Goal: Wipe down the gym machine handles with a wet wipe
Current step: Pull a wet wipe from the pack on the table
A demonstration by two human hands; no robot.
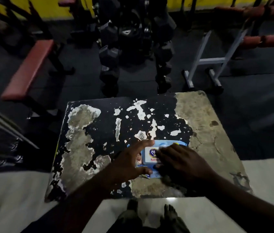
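Observation:
A blue pack of wet wipes (pixel 166 144) with a white lid label lies flat on a worn table (pixel 99 132) with peeling black paint. My left hand (pixel 129 163) rests on the pack's left end, with the thumb under its near edge and the fingers spread over its far edge. My right hand (pixel 181 162) lies over the pack's right half, fingertips at the white lid. No loose wipe is visible. No machine handle can be made out in the dim room.
A red padded bench (pixel 30 69) stands at the far left. A dumbbell rack (pixel 133 47) stands straight beyond the table, and a white-framed rack with red pads (pixel 216 61) at the far right. My feet (pixel 151 216) show below the table's near edge.

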